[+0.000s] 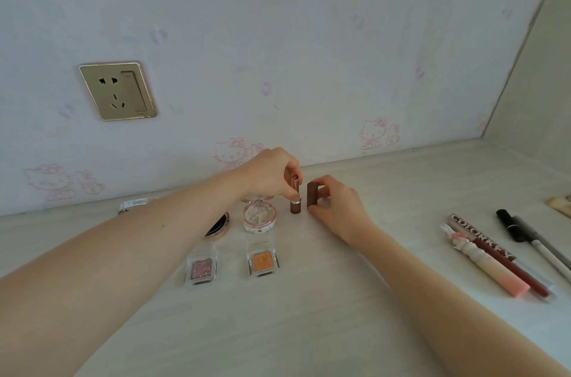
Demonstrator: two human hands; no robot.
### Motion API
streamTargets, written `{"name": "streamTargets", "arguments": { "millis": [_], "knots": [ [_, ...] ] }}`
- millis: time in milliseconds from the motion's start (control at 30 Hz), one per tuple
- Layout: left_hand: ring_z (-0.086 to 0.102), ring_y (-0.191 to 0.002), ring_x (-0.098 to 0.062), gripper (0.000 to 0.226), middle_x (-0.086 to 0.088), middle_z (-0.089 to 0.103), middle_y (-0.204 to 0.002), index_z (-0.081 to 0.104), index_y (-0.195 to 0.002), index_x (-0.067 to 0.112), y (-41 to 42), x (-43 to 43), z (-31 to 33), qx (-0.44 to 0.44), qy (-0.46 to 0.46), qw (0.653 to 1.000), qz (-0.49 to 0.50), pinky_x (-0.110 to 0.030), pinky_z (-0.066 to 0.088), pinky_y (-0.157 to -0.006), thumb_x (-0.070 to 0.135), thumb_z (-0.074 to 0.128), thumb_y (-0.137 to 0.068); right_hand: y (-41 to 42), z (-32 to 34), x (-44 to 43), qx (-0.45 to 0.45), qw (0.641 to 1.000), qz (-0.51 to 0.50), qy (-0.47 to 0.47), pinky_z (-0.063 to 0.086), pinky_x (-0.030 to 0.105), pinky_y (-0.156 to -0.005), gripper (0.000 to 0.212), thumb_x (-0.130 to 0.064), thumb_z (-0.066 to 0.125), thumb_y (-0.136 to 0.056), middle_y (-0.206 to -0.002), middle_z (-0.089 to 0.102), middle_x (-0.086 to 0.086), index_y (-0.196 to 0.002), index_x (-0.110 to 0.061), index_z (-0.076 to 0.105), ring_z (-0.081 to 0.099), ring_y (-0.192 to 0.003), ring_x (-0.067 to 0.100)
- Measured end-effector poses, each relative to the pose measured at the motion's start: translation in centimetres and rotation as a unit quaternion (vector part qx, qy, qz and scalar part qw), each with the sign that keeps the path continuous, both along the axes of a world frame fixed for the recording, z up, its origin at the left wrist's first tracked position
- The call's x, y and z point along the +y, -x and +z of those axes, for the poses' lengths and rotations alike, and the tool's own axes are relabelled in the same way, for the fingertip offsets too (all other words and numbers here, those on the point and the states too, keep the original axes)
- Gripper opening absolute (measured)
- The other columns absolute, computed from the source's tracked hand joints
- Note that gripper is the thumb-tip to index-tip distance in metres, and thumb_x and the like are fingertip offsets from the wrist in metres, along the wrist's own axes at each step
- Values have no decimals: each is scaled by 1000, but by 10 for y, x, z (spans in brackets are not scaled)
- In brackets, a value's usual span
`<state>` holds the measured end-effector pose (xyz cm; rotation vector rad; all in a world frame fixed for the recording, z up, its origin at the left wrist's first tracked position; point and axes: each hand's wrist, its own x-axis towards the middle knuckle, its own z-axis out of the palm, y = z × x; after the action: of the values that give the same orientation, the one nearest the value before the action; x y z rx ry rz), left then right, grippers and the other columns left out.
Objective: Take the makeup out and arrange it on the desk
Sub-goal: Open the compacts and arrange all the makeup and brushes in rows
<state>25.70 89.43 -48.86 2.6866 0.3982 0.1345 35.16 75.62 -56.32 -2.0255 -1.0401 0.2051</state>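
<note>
Head cam: I see L hand [272, 174] pinching an uncapped lipstick [295, 195] near its top w/ fingertips. The tube is upright, base on the tabletop [309, 315]. R hand [340, 206] sits just right of it, thumb & fingers curled round the brown cap [312, 196], held upright, apart from the tube. Below L hand there's an open round compact [259, 217]. Nearer me are a pink eyeshadow pan [200, 268] & an orange eyeshadow pan [263, 260]. Well right of R hand, lip gloss tubes [491, 265] & pens [531, 240] lie flat.

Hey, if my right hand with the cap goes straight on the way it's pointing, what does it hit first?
Most likely the lipstick, standing open in your left hand. The cap in the right hand sits just beside it, though depth is unclear.
</note>
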Motion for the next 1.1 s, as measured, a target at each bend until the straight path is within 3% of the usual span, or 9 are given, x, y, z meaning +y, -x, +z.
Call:
{"name": "streamTargets", "arguments": {
  "millis": [100, 200, 333, 467, 600, 733, 833, 1000, 1100],
  "knots": [
    [61, -89, -7, 40, 14, 62, -88, 68, -104, 21, 1, 1, -1, 7, 0, 1000, 6, -15, 43, -66, 28, 83, -68, -2, -1, -2, 3, 1000, -1, 5, 38, 20, -77, 35, -15, 65, -81, -95, 60, -9, -115, -22, 57, 54, -91, 9],
    [60, -94, -6, 44, 16, 62, -91, 66, -108, 22, 3, 2, 2, 3, 5, 1000, 15, -14, 44, -72, 30, 83, -68, -2, -2, -9, 11, 1000, -7, 1, 40, 20, -81, 38, -19, 65, -82, -103, 64, -7, -119, -21, 57, 56, -97, 10],
    [60, -98, -7, 35, 12, 66, -98, 66, -108, 20, 6, -1, 8, -18, -15, 1000, 14, -20, 44, -80, 33, 76, -77, -3, 1, -25, -28, 999, -11, 19, 41, 21, -90, 36, -20, 62, -87, -113, 64, -5, -123, -20, 55, 57, -107, 13],
    [58, -104, -10, 25, 12, 66, -101, 65, -109, 22, 9, -13, 12, -53, -61, 997, 11, -28, 45, -89, 29, 64, -86, 0, 13, -55, -81, 996, -19, 42, 39, 20, -89, 34, -21, 57, -92, -116, 63, -4, -126, -17, 53, 55, -110, 15],
    [54, -94, -11, 25, 10, 61, -108, 62, -114, 24, 10, -38, 15, -81, -115, 990, -4, -27, 42, -81, 25, 53, -90, 3, 25, -95, -145, 986, -34, 69, 39, 26, -92, 34, -22, 54, -93, -118, 62, -4, -127, -18, 53, 53, -113, 16],
    [59, -90, -12, 24, 9, 57, -105, 60, -112, 26, 1, -78, 12, -89, -97, 990, -46, -29, 49, -74, 27, 50, -91, 2, 33, -144, -189, 975, -56, 104, 42, 29, -94, 32, -27, 50, -95, -120, 59, -8, -127, -21, 52, 49, -116, 13],
    [53, -104, -13, 26, 8, 63, -107, 62, -113, 24, -13, -112, 6, -95, -106, 986, -90, -30, 46, -86, 26, 53, -90, -3, 33, -179, -202, 970, -82, 109, 38, 23, -90, 30, -25, 50, -95, -120, 60, -5, -124, -19, 55, 47, -117, 14],
    [50, -107, -14, 25, 6, 65, -107, 63, -112, 21, -42, -159, -17, -91, -72, 985, -128, -34, 45, -92, 24, 55, -88, -15, 30, -233, -221, 958, -131, 131, 37, 22, -77, 22, -33, 48, -96, -105, 61, -6, -111, -23, 61, 52, -104, 13],
    [49, -109, -16, 24, 4, 65, -109, 63, -112, 19, -60, -185, -29, -94, -57, 983, -150, -33, 44, -92, 24, 54, -90, -28, 27, -257, -204, 956, -154, 146, 39, 24, -86, 25, -25, 50, -95, -117, 59, -4, -118, -22, 58, 49, -111, 14]
  ]
}}
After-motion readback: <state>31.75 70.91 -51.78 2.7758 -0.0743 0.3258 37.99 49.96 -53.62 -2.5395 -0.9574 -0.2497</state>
